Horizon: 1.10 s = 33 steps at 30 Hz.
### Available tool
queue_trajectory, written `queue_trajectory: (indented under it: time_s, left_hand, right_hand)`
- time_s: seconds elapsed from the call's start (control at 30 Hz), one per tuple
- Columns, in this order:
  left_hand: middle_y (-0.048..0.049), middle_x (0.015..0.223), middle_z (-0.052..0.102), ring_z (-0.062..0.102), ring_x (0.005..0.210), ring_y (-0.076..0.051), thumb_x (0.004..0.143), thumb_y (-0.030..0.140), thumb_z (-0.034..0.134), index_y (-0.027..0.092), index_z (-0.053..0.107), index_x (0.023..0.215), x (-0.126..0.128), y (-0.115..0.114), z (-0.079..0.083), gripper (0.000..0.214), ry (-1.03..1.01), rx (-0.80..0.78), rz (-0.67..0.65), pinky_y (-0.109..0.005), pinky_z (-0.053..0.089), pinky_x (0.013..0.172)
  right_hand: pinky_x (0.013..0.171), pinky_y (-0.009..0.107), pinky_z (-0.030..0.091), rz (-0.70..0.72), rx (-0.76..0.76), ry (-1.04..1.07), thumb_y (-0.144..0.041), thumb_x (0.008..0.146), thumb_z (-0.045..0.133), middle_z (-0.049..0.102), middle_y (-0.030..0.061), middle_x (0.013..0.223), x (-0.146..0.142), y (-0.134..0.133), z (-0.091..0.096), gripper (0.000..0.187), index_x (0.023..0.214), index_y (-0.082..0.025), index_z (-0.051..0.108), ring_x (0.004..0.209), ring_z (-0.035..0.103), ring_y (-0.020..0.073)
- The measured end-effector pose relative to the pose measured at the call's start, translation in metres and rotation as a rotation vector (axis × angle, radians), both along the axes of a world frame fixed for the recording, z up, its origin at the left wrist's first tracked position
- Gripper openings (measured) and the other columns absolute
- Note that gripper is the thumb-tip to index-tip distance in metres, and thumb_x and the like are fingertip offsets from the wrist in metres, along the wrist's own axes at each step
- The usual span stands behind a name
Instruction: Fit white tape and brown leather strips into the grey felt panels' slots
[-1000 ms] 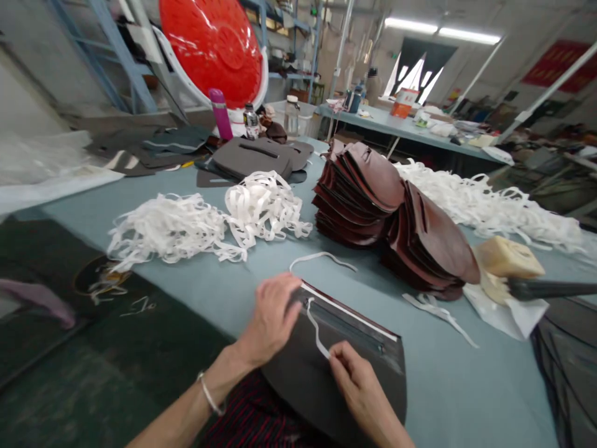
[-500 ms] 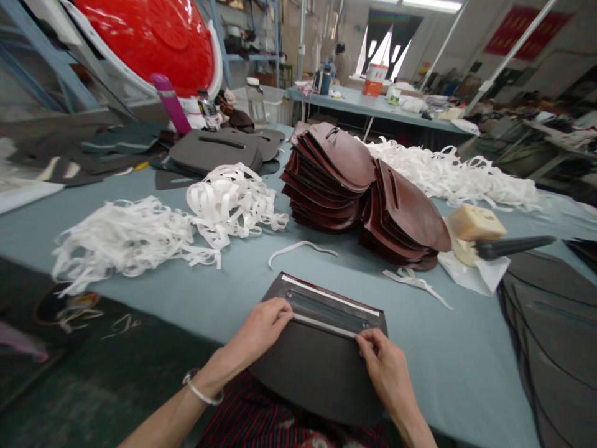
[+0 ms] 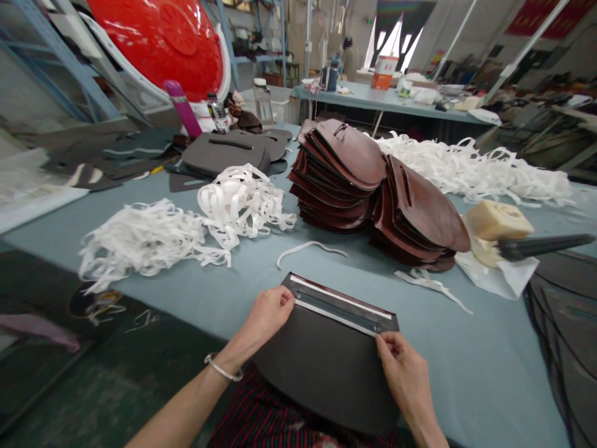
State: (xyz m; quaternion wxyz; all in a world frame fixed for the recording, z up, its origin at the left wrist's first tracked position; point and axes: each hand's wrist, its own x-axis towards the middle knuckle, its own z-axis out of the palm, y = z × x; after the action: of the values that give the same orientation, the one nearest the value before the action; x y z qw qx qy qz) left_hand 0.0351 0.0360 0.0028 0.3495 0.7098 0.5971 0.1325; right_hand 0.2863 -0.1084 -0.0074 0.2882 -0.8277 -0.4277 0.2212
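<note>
Panel: dark, flat on the near edge of the table, curved side overhanging toward the body, straight side away.
Position to fingers: spans the gap between both hands; left end under the left fingertips, right end under the right fingertips.
Left hand: fingers curled, tips on the panel's left end beside the slot; true clamping cannot be told.
Right hand: thumb and forefinger closed in a pinch on the panel at the right end of the nearer tape.
Tapes: two, white, parallel, one on each side of the slot; far one, near one.
Bracelet: one, on the left wrist.
Stacks: two, brown pieces, touching each other, beyond the panel; left, right leaning.
Heaps: three, white strips; two on the left, one far right.
Loose strips: two, lying between panel and stacks.
Block: one, pale, just right of the stacks.
Brush: one, dark handle, touching the block.
</note>
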Motion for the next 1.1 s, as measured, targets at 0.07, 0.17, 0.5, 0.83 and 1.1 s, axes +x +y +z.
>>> queue_trajectory:
  time_s: [0.07,0.17,0.5,0.83,1.1]
  left_hand:
    - [0.0012,0.065,0.065,0.059,0.060,-0.011,0.079,0.020,0.051,0.019,0.064,0.072,0.001,0.001,-0.001,0.015,0.014,-0.003,0.002,-0.022,0.036,0.058]
    - [0.0010,0.066,0.066,0.058,0.061,-0.011,0.078,0.019,0.052,0.018,0.064,0.073,0.002,0.001,-0.002,0.014,0.039,-0.002,0.011,-0.022,0.035,0.058]
    - [0.0014,0.063,0.063,0.056,0.059,-0.012,0.080,0.025,0.054,0.019,0.062,0.070,0.005,0.001,-0.004,0.014,0.125,0.030,0.028,-0.023,0.032,0.057]
    - [-0.0060,0.092,0.061,0.056,0.087,-0.021,0.090,0.021,0.041,0.019,0.056,0.094,0.013,-0.027,-0.022,0.015,0.124,0.547,-0.111,-0.033,0.044,0.080]
    - [-0.0112,0.117,0.055,0.049,0.108,-0.025,0.084,0.001,0.036,0.022,0.046,0.133,-0.003,-0.049,-0.029,0.055,0.299,0.667,-0.397,-0.040,0.045,0.093]
  right_hand:
    - [0.052,0.024,0.038,-0.001,-0.004,0.002,-0.054,0.080,0.045,0.060,-0.0003,0.058,0.000,0.000,0.000,0.036,0.072,-0.022,0.060,0.052,0.054,0.0152]
    - [0.054,0.025,0.038,-0.016,-0.030,0.015,-0.055,0.079,0.045,0.060,-0.0003,0.059,0.000,0.000,0.000,0.036,0.072,-0.023,0.060,0.053,0.054,0.0157]
    - [0.054,0.025,0.036,-0.032,-0.071,0.030,-0.053,0.079,0.045,0.062,-0.0002,0.059,0.004,0.003,-0.005,0.035,0.074,-0.023,0.061,0.053,0.055,0.0162]
    - [0.056,0.025,0.034,-0.068,-0.052,-0.022,-0.035,0.080,0.045,0.061,-0.0014,0.058,0.002,0.005,0.002,0.022,0.070,-0.022,0.060,0.057,0.057,0.0151]
    - [0.053,0.023,0.033,-0.120,-0.049,-0.007,-0.030,0.077,0.047,0.058,-0.0035,0.053,0.000,0.007,0.008,0.018,0.065,-0.022,0.058,0.053,0.055,0.0131]
